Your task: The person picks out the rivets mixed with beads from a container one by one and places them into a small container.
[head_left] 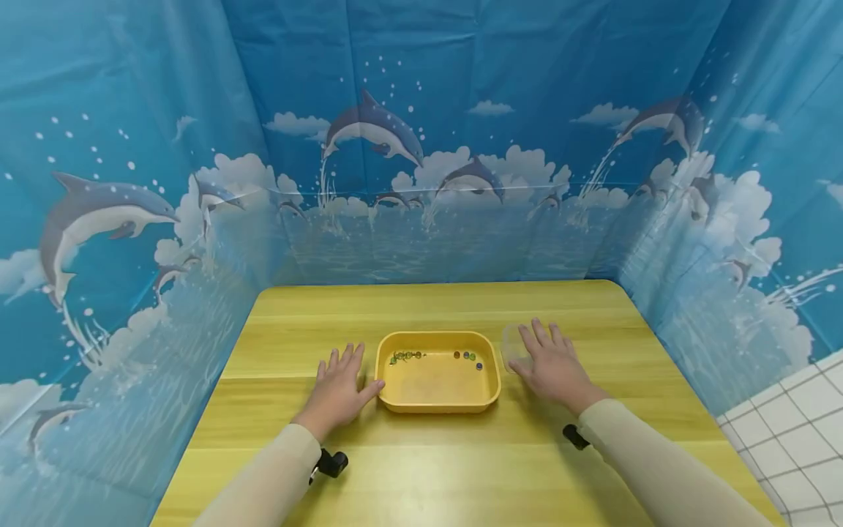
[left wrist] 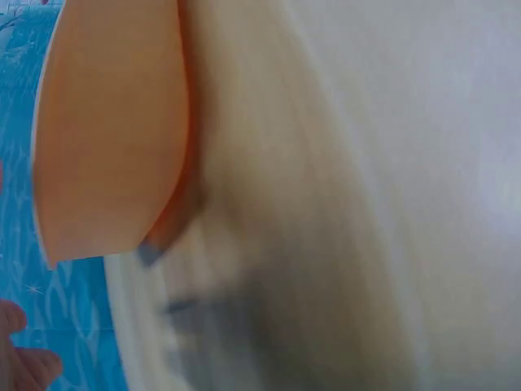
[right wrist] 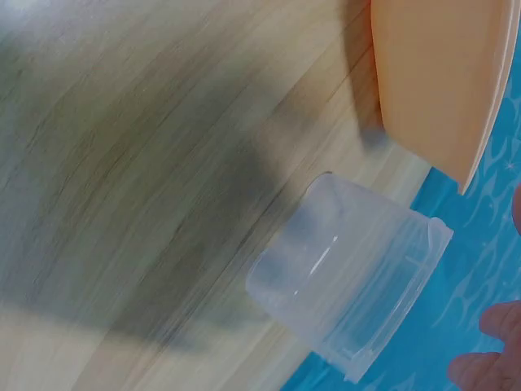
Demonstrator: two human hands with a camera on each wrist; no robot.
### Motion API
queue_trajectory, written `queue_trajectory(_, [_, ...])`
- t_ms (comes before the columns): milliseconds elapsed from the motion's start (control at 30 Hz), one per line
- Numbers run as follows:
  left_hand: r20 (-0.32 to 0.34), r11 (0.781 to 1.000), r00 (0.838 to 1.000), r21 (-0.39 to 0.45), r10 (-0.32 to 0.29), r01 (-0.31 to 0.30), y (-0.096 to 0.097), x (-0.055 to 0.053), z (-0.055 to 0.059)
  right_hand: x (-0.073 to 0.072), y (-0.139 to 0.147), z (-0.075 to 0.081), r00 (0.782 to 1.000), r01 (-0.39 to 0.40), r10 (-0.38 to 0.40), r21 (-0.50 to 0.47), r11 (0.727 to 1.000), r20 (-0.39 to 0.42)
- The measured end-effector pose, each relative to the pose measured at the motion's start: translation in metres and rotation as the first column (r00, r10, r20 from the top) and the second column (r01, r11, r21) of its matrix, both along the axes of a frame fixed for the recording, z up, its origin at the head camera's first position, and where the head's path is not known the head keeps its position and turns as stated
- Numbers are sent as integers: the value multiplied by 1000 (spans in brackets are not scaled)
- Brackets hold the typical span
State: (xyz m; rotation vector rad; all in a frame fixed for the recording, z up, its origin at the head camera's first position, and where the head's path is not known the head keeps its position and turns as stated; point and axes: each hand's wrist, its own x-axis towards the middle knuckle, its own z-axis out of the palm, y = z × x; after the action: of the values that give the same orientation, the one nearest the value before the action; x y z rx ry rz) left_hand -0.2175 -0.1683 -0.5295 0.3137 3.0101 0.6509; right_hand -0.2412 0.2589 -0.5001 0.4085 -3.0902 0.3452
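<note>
Blue curtain (head_left: pixel 454 234) behind; clear container (right wrist: pixel 342 269) beside tray (head_left: pixel 437 388).

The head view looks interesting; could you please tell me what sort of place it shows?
Probably a screened-off indoor workspace: a wood-patterned table stands before blue dolphin-print sheeting hung at the back and both sides, and white tiles show at the right edge.

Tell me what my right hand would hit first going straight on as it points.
Your right hand would probably meet the clear container first. The hand partly covers it in the head view, so whether they touch now is unclear.
</note>
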Motion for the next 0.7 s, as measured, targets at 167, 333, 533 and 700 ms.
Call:
queue_trajectory(167, [54, 993, 998, 120, 18, -24, 6, 4, -12, -4, -4, -3, 1000, -19, 19, 17, 1000, -16])
queue_trajectory(333, [126, 967, 992, 250, 15, -46, 11, 4, -23, -7, -15, 1, 999, -35, 35, -13, 999, -14])
queue_trajectory(533, [191, 931, 981, 356, 15, -83, 16, 3, -30, -10, -31, 5, 998, -68, 67, -26, 997, -22])
queue_trajectory(700, [190, 903, 982, 421, -2, -80, 22, 2, -37, -12, -49, 8, 997, -79, 79, -40, 996, -4])
